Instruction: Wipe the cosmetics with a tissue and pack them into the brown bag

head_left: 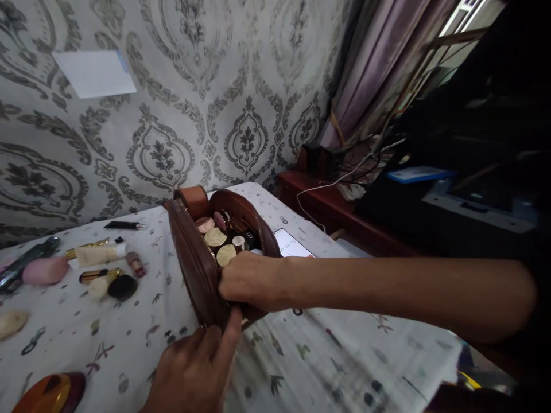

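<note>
Head view: brown leather cosmetic bag sits unzipped on white printed cloth, approx. center of view. Long axis runs diag., from far end upper L, by the patterned wallpaper, to near end lower R, toward the person. Mouth faces up; tan loop at far end.

R hand is in the bag mouth at the near end, back of hand up, forearm coming in from R. Fingers bent & narrow, tips hidden; can't tell if they grip anything. L hand is just outside the near end: index extended to the bag's edge, other fingers curled, tips by its outer side. Can't tell if it's a pinch or just a press.

In the bag, just past R hand: 2 pale-gold round items, a pink item & a white-capped item, w/ dark pcs alongside.

R of bag, partly behind R forearm: phone, lit screen w/ digits. L of bag, loose on cloth: cream tube, black round item, small mauve bottle, pink item w/ rounded end, black pencil-like item. Bottom L corner: amber round item, cut off by the frame edge.
</note>
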Motion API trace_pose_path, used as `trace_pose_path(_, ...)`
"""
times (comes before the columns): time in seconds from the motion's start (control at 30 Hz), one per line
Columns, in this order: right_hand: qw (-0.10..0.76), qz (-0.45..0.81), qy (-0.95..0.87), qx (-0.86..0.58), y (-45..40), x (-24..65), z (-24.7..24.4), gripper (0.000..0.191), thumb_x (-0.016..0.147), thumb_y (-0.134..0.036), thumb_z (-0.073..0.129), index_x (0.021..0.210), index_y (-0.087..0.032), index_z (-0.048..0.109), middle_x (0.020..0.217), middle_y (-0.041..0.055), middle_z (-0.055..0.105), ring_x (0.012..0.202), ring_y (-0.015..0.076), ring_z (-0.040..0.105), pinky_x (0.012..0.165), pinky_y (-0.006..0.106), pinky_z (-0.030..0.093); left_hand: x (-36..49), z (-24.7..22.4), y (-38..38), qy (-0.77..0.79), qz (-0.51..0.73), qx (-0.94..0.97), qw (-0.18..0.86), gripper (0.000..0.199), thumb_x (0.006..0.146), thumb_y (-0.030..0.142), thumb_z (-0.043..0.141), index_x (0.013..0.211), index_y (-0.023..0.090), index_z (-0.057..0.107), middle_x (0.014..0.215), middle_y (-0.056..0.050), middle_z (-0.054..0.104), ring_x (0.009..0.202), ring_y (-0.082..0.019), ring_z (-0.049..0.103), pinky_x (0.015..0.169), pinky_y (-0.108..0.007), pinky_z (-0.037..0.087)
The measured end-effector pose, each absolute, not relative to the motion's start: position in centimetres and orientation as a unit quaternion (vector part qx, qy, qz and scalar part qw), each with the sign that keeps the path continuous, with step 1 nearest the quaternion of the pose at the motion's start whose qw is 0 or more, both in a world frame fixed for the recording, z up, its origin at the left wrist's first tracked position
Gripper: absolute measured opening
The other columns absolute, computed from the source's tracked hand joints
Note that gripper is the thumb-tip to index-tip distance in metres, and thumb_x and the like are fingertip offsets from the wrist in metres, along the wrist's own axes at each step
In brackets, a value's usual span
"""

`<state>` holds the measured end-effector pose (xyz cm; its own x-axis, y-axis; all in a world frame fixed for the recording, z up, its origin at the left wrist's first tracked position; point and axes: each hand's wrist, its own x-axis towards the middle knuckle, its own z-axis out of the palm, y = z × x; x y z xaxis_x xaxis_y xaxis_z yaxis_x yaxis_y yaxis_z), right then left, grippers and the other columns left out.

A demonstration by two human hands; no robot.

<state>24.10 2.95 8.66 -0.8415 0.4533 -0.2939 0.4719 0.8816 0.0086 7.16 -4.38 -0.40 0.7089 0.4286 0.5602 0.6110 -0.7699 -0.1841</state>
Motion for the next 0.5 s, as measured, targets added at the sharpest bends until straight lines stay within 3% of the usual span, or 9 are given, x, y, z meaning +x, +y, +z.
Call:
trace_pose_path(0.3, 0.179, 0.003, 0.958, 0.223, 3.26, 23.91, 8.15, 0.013, 0.079, -0.024, 0.067, 0.081, -0.013, 0.074, 0.072, 0.0111, 0.074, 0.072, 0.0244, 0.069, 0.054, 0.032, 0.040, 7.20, -0.68, -4.69, -0.295, -0.251, -0.902, 0.190, 0.036, 0.090, 0.006, 0.035, 0.123, 0.007, 0.049, 0.060, 0.004, 0.061, 0.045, -0.013, 0.062, 0.040, -0.028, 0.040)
trace_pose_path(0.5, 0.182, 0.022, 0.951, 0.247, 2.88, 23.81, 8.28, 0.010, 0.072, -0.021, 0.068, 0.074, -0.014, 0.074, 0.068, 0.0116, 0.073, 0.071, 0.0270, 0.069, 0.049, 0.032, 0.037, 7.37, -0.71, -4.97, -0.304, -0.250, -0.900, 0.187, 0.039, 0.087, 0.004, 0.039, 0.125, 0.008, 0.048, 0.063, 0.004, 0.062, 0.049, -0.015, 0.064, 0.041, -0.030, 0.042)
